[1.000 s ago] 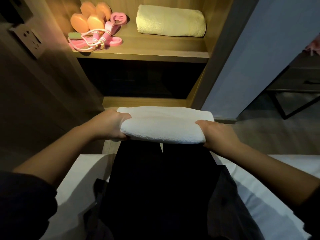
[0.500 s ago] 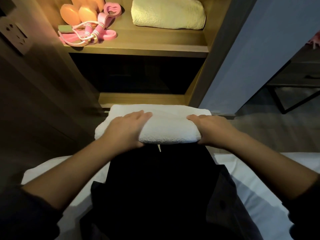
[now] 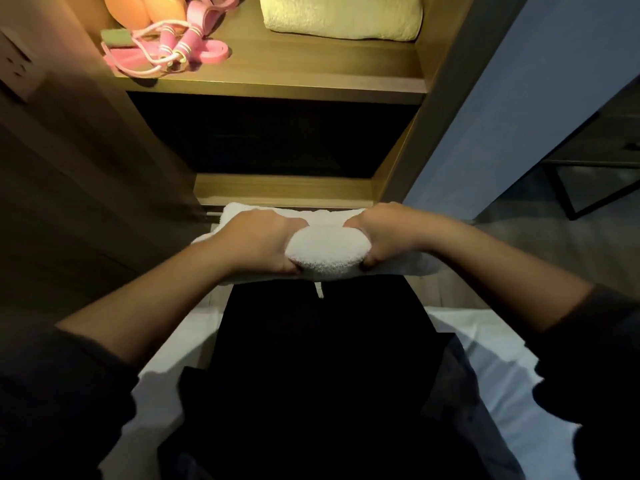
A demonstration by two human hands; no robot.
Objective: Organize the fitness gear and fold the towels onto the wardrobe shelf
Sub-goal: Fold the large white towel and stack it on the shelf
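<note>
A white towel (image 3: 327,251) lies rolled across my lap, in front of the wardrobe. My left hand (image 3: 256,242) grips it left of its middle, fingers over the top and thumb underneath. My right hand (image 3: 391,233) grips it just right of the middle in the same way, and the towel bulges between the two hands. On the lit wardrobe shelf (image 3: 294,81) a folded yellow towel (image 3: 341,17) lies at the right. Pink skipping rope and band (image 3: 173,55) and orange dumbbells (image 3: 145,10) sit at the left.
Below the lit shelf is a dark compartment (image 3: 270,136) with a wooden base lip (image 3: 284,188). A wall socket (image 3: 17,67) is on the panel at left. A white bed sheet (image 3: 502,368) lies under me. A dark metal-framed table (image 3: 595,174) stands at right.
Both hands have slid inward along the white towel from its ends toward its middle and squeeze it there. The view has tilted downward.
</note>
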